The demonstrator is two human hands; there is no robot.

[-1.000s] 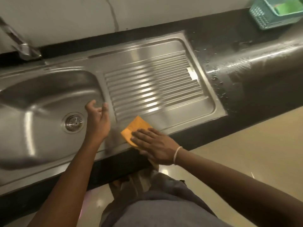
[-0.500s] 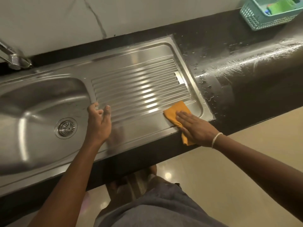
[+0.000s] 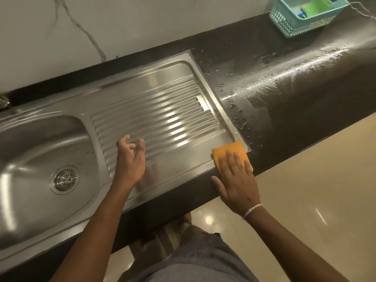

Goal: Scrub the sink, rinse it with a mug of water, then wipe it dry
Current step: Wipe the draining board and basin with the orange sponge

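Note:
A stainless steel sink [image 3: 40,143] with a round drain [image 3: 65,179] fills the left side, and its ribbed drainboard [image 3: 162,110] runs to the right. An orange cloth [image 3: 227,153] lies flat on the drainboard's front right corner. My right hand [image 3: 236,182] presses on the cloth with straight fingers. My left hand [image 3: 130,159] hovers over the drainboard's left end, fingers loosely curled and holding nothing.
The black countertop [image 3: 284,94] right of the sink is wet with streaks and droplets. A teal plastic basket [image 3: 301,19] with green and blue items stands at the back right. A marble wall runs behind. Tiled floor lies below the counter edge.
My right hand has slid the orange cloth rightward along the drainboard's front edge to its right corner. My left hand has kept hovering near the drainboard's left end.

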